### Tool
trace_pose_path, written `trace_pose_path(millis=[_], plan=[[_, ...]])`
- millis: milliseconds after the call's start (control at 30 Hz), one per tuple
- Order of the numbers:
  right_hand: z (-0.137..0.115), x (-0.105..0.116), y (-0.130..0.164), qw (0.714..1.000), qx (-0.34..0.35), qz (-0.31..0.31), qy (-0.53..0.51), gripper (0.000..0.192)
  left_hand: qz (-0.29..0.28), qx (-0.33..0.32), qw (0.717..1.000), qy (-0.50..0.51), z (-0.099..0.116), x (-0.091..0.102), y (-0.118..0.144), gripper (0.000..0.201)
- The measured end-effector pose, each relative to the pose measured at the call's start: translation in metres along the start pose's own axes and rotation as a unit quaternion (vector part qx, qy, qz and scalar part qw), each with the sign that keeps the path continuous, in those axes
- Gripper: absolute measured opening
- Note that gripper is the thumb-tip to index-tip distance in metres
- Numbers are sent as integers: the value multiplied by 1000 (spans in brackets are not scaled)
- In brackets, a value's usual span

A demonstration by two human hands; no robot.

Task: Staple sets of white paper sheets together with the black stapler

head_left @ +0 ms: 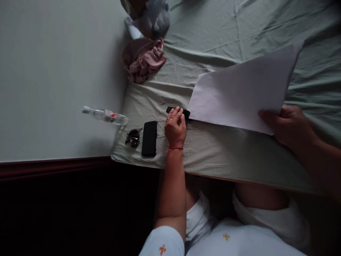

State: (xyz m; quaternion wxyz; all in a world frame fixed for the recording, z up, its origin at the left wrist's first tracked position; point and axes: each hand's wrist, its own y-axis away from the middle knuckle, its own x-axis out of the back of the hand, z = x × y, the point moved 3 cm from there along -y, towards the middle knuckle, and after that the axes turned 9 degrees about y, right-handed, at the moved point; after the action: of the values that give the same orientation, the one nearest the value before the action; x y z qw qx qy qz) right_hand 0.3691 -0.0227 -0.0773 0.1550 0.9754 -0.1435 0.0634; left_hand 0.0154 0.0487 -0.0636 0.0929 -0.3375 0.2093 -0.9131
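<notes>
Paper [239, 96], pinched at its corner by the right hand [290, 126], could crease or slip, while the left hand [175, 128], at nine o'clock, curls over a black marker [186, 113].

I can read no words or numbers anywhere here. The water bottle [105, 115] lying by the bed's edge carries a red-and-white label, but its print is too small and blurred for me to read.

A bed [239, 156] covered in a creased pale green sheet [226, 32], with a black phone [149, 138], keys [133, 137], a small black object [178, 111] and crumpled pink cloth [145, 60] lying on it.
</notes>
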Motion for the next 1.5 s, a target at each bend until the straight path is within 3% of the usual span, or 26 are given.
trace_pose_path(millis=[167,400,567,667,800,867,1000,1133,1300,1500], plan=[[4,0,-3,1000,16,-1,-13,37,-1,2,999,47,-6,4,-1,29],[-9,2,2,995,43,51,-75,36,-9,10,995,96,-6,9,0,35],[-19,5,-3,982,35,45,-180,44,89,73,982,148,10,18,4,31],[-19,6,-4,982,41,37,-182,48,142,141,945,259,18,27,6,37],[-12,4,-3,987,28,14,-156,48,95,229,862,441,24,31,4,65],[-9,4,-3,992,20,-2,-122,45,49,241,839,485,29,29,4,65],[-7,4,-3,997,16,-42,-69,49,-32,215,839,499,39,20,6,36],[-6,7,-6,997,46,-30,-57,47,-87,218,850,472,34,10,15,40],[-5,7,-10,995,71,-11,-66,44,-95,319,831,445,23,7,39,32],[-10,4,-10,990,117,-23,-80,48,-31,373,828,417,31,7,56,30]])
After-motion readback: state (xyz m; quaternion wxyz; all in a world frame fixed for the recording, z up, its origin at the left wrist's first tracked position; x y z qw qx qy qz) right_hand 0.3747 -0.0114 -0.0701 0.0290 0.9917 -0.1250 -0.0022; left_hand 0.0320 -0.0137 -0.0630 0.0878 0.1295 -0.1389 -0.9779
